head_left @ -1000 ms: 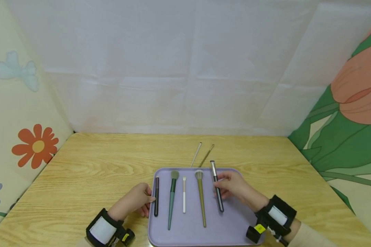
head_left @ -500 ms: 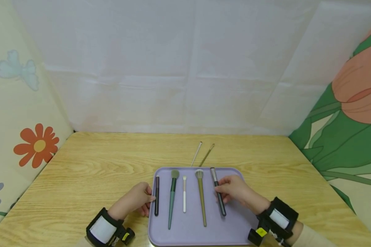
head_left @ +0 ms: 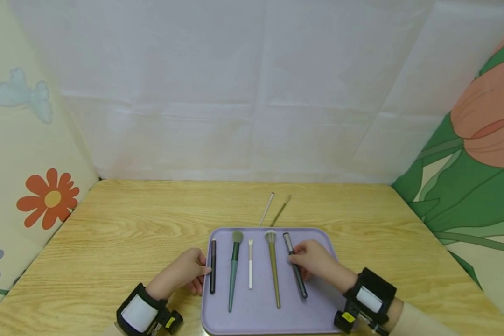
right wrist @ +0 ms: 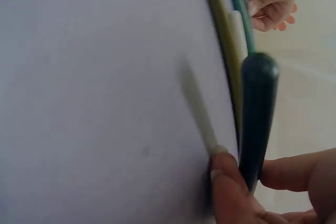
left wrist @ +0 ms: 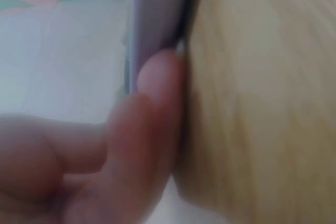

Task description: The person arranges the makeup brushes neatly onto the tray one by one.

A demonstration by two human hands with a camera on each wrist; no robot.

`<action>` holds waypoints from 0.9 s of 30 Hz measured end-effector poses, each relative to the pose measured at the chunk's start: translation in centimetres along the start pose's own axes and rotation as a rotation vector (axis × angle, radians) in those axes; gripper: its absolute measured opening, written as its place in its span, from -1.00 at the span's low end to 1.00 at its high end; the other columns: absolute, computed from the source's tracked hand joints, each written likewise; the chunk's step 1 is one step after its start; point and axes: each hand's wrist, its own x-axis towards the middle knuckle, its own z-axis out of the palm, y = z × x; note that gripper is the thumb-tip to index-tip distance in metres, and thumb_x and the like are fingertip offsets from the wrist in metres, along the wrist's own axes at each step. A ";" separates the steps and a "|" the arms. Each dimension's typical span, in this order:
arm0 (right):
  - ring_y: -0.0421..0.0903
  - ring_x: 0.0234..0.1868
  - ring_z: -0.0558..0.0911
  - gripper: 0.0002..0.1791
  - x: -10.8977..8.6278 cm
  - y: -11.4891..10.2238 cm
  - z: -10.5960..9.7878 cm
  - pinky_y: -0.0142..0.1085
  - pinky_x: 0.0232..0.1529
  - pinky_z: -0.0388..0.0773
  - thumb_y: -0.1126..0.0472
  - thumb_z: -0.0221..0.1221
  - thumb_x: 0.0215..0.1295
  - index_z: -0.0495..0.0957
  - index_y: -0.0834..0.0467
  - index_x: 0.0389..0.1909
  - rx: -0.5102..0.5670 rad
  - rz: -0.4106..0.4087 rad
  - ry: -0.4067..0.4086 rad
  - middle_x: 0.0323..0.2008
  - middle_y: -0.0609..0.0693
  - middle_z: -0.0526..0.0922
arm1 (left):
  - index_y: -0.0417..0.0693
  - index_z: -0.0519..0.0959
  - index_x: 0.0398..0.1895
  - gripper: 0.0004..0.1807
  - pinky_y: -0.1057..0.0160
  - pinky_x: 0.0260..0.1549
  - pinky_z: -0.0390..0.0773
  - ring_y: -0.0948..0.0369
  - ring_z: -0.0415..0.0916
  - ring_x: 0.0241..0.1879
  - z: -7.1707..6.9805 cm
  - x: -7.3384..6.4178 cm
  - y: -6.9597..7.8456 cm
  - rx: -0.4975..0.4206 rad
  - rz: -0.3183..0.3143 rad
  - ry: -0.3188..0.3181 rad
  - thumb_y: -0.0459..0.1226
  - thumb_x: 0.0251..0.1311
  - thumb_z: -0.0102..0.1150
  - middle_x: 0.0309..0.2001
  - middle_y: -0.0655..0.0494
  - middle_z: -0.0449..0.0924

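My right hand pinches a makeup brush with a black handle and silver ferrule over the right part of a lilac tray. In the right wrist view, the handle end of this black makeup brush stands off the tray, its shadow falling beside it. My left hand grips the tray's left rim, thumb on top; its fingers touch the tray's outer wall in the left wrist view. On the tray lie a dark slim brush, a green brush, a white brush and an olive brush.
Behind the tray, two thin brushes, one pale and one olive-brown, stick out onto the wooden table. A white sheet hangs at the back, with flower-printed panels on both sides.
My right hand has lowered the black makeup brush toward me; its head end now lies within the tray's outline instead of past the far rim. The left hand has stayed in place.
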 end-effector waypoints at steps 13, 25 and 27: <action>-0.17 -0.75 0.43 -0.82 -0.1 -0.6 1.0 -0.34 -0.71 0.44 0.35 0.28 0.18 0.54 0.35 -0.25 -0.186 -0.037 0.022 -0.65 -0.01 0.47 | -0.25 0.35 -0.37 -0.86 0.34 -0.77 0.48 0.20 0.47 -0.77 0.0 0.0 0.0 -0.008 0.007 -0.005 -0.48 0.30 0.09 -0.63 -0.10 0.50; -0.19 -0.79 0.43 -0.79 -0.3 -0.6 0.7 -0.35 -0.75 0.42 0.32 0.28 0.20 0.54 0.38 -0.23 -0.193 -0.036 0.021 -0.71 -0.02 0.46 | -0.25 0.35 -0.37 -0.86 0.34 -0.76 0.48 0.20 0.48 -0.76 -0.1 -0.1 0.0 -0.007 0.008 -0.006 -0.48 0.29 0.10 -0.62 -0.10 0.50; -0.18 -0.78 0.44 -0.73 -0.3 -0.6 0.7 -0.35 -0.74 0.43 0.30 0.28 0.21 0.53 0.42 -0.17 -0.195 -0.029 0.019 -0.70 -0.02 0.47 | -0.25 0.34 -0.37 -0.86 0.34 -0.77 0.48 0.19 0.48 -0.76 -0.1 -0.2 0.0 -0.010 0.009 -0.005 -0.48 0.29 0.10 -0.63 -0.10 0.50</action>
